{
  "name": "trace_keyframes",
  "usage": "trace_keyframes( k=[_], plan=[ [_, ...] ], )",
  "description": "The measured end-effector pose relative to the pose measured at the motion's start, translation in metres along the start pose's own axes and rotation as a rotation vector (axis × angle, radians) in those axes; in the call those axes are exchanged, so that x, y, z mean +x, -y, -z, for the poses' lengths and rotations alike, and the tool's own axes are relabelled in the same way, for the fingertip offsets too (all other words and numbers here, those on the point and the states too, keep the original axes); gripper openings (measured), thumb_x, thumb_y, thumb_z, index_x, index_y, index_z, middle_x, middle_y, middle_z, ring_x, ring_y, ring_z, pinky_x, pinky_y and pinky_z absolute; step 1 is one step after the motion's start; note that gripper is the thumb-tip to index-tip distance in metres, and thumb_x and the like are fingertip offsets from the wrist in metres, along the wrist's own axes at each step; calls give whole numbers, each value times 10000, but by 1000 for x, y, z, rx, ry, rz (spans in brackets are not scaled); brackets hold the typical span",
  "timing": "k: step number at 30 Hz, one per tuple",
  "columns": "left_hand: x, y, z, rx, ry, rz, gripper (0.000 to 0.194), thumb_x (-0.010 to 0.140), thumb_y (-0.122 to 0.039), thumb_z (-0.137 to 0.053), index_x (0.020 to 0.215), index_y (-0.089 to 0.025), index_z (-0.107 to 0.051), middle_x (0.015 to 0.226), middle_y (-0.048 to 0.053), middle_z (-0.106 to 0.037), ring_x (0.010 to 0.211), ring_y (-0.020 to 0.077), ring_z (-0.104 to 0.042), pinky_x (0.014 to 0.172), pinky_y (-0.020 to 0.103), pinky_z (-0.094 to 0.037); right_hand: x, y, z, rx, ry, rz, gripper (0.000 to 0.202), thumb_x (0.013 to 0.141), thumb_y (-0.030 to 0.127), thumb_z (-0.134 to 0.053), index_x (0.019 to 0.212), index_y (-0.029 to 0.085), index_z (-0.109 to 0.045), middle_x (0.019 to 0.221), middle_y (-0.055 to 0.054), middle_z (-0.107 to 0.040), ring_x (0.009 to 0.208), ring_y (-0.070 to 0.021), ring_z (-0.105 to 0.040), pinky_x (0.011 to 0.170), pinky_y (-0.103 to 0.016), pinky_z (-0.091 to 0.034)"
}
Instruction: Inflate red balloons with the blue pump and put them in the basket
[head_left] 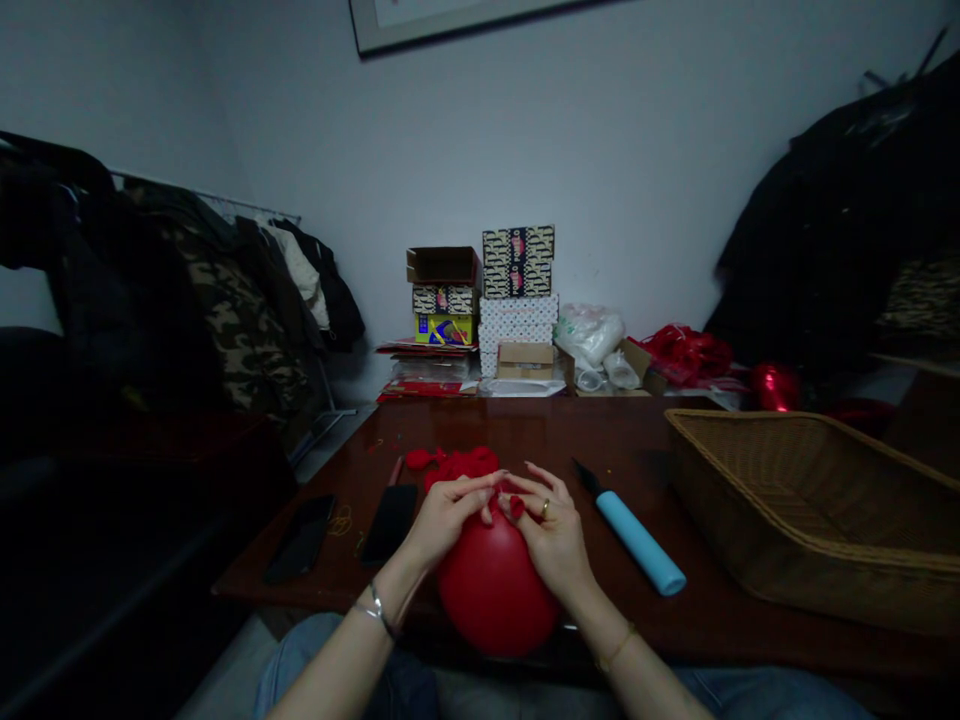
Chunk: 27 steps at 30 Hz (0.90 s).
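Observation:
An inflated red balloon point(496, 590) sits at the table's near edge, its neck pointing up and away from me. My left hand point(454, 515) pinches at the neck from the left, fingertips together. From the right, my right hand point(551, 530) grips the neck too, and the red mouth of the balloon pokes out between its fingers. Both hands meet at the neck, so the exact hold of each finger is partly hidden. Just behind the left hand lies a heap of uninflated red balloons point(457, 464).
On the right are a light blue hand pump point(641, 543) with a black nozzle and a large wicker basket point(787, 540). To the left lie two dark phones point(300, 538) and some yellow rubber bands point(340, 520). Stacked boxes point(519, 320) stand at the far edge.

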<state>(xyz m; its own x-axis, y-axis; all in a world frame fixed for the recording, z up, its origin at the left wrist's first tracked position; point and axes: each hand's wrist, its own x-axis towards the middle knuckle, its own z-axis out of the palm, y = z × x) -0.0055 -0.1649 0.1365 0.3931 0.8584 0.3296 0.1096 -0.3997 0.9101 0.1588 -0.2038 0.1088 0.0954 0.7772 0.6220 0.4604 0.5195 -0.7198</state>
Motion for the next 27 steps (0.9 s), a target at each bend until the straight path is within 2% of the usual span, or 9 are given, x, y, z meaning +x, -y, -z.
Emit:
trace_keyframes(
  k=[2,4,8,11,14,16,18,23,27],
  plan=[
    [0,-1,-6,-40,-56,71,383,811,-369,-584,1101,-135,-676,555,13,-650,679,180,-625,848,367,-449,-1,1,-2,-47,-4,13,165,847,370,-549,850,361,-714,1121,23,-658,1200,-223,-424,1011,-497,-315],
    [0,-2,-9,-40,-113,96,425,780,-390,-626,1116,-134,-670,601,32,-679,652,177,-622,782,339,-474,-1,1,-4,-81,4,17,180,856,359,-534,852,356,-714,1126,24,-655,1193,-221,-430,997,-490,-333],
    [-4,0,-9,110,-189,-37,370,718,-405,-696,1022,-195,-716,822,67,-712,787,193,-603,757,321,-465,0,-3,-6,-135,-1,11,199,859,338,-516,914,335,-707,1120,6,-658,1177,-233,-445,967,-495,-360],
    [-5,4,-5,335,-142,-187,344,721,-407,-699,1029,-255,-710,775,40,-672,775,178,-552,768,336,-434,0,-3,-8,-171,2,25,205,836,282,-527,929,323,-705,1128,4,-653,1180,-251,-442,992,-523,-321],
    [-2,7,-1,537,-78,-271,323,722,-404,-699,1028,-300,-705,756,22,-623,759,168,-506,760,339,-408,-2,-1,-11,-308,21,87,189,788,202,-542,791,291,-709,1145,16,-643,1204,-260,-419,1049,-533,-234],
    [1,10,-1,572,-70,-291,297,715,-404,-704,994,-303,-716,778,23,-607,777,169,-497,746,331,-406,-3,1,-12,-392,34,125,186,767,169,-543,728,269,-694,1128,15,-650,1213,-263,-410,1068,-528,-199],
    [2,12,-3,540,-84,-313,248,722,-392,-701,948,-294,-730,810,27,-613,805,173,-505,758,336,-410,-3,2,-13,-416,45,135,202,767,150,-527,756,262,-695,1113,11,-656,1218,-263,-407,1072,-524,-193],
    [-2,21,-14,422,-204,-419,109,789,-309,-648,820,-255,-738,836,36,-663,852,189,-529,809,374,-419,-1,1,-10,-358,117,129,260,800,144,-477,877,257,-698,1214,3,-606,1265,-248,-362,1083,-522,-186],
    [-4,26,-18,419,-266,-467,116,820,-265,-612,848,-234,-720,788,38,-650,822,188,-522,772,360,-422,0,-7,-4,-85,234,38,315,813,172,-483,1046,285,-662,1324,6,-522,1326,-220,-291,1090,-503,-199]
  ],
)
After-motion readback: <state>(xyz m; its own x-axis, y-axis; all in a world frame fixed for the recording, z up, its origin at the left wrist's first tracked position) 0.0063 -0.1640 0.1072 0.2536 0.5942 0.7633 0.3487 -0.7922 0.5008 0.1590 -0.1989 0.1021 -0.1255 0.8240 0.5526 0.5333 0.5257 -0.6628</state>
